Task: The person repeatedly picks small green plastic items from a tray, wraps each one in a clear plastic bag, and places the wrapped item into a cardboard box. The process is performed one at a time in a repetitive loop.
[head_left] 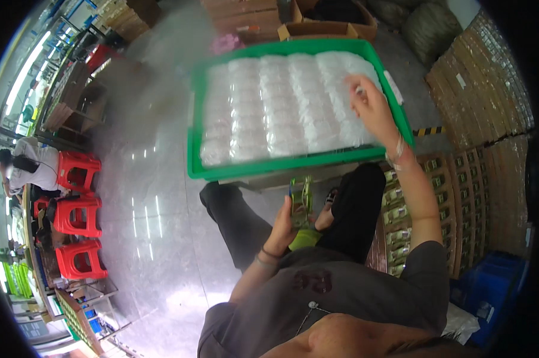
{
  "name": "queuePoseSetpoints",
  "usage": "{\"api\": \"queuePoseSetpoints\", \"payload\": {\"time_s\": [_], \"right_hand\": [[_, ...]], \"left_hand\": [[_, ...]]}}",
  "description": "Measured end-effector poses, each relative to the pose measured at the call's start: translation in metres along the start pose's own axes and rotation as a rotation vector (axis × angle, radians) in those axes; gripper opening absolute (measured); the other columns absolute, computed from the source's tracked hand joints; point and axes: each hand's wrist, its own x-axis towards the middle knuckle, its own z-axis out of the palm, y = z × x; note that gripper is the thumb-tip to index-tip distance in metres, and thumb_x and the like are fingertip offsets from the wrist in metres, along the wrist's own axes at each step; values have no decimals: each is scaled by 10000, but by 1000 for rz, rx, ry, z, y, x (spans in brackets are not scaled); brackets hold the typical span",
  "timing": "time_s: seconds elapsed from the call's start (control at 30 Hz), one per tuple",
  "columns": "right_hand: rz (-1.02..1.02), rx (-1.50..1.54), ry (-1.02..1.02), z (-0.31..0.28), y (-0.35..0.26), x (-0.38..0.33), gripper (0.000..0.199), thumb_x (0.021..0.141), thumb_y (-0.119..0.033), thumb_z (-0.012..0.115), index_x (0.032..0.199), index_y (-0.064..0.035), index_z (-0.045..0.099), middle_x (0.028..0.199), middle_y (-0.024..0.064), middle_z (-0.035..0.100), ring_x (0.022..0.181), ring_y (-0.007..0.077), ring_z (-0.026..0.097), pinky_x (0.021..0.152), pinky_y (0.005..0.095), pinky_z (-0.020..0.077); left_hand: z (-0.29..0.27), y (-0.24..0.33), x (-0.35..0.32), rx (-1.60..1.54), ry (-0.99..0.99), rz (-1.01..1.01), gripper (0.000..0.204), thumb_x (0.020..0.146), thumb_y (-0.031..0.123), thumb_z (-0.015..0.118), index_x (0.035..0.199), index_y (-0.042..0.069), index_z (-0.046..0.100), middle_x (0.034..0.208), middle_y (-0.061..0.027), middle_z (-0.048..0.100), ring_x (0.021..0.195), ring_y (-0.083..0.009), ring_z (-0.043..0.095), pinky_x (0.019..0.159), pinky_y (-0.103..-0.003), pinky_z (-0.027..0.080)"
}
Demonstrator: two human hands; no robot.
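My left hand point(281, 227) holds a small clear item with yellow-green edges point(301, 200) upright in front of my body; its exact kind is unclear. Over the right part of a green plastic crate point(293, 165), my right hand point(372, 110) hovers with fingers bent and apart, nothing visible in them. Rows of shiny, white plastic-wrapped bundles point(275, 113) fill the crate. Below my left hand, a bright green thing point(305, 240) shows between my legs.
Cardboard dividers with several green-and-clear items point(400, 215) stand at my right, near stacked cardboard point(478, 89) and a blue bin point(496, 283). Open cartons point(326, 30) lie beyond the crate. Red stools point(79, 216) line a workbench at far left, where a person point(34, 161) sits.
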Motion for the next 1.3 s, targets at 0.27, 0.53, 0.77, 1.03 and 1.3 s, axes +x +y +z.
{"api": "queuePoseSetpoints", "payload": {"time_s": [0.27,0.53,0.77,1.03,1.3], "right_hand": [[26,88,-62,51,-31,-130,123,806,-3,661,926,-25,677,827,63,637,696,157,605,613,271,487],[-376,-402,-24,71,-33,-130,173,723,-50,685,895,-63,697,805,38,625,883,233,563,766,354,475],[-373,-288,-201,75,-20,-122,160,726,-87,693,884,-63,698,814,44,625,936,239,552,835,367,449],[-377,-294,-141,72,-22,-126,139,737,-86,689,875,-68,693,812,47,622,899,236,556,815,364,449],[-360,-263,-209,72,-22,-128,124,772,-141,671,868,-65,691,812,55,622,888,237,558,806,357,450]], "left_hand": [[27,11,0,-15,-48,17,609,959,577,305,1226,64,495,1027,-100,593,917,-241,599,755,-386,494],[32,5,-4,44,-42,96,552,989,495,318,1222,21,475,1027,-131,618,881,-237,645,720,-364,558],[27,3,-3,61,-35,103,555,990,499,309,1197,14,481,984,-127,615,834,-230,650,698,-358,562],[34,8,-9,66,-40,100,568,990,507,291,1190,12,487,970,-135,621,818,-239,653,681,-351,565],[36,6,-11,99,-28,90,575,990,510,287,1176,4,489,954,-140,623,812,-247,661,668,-346,566]]}}
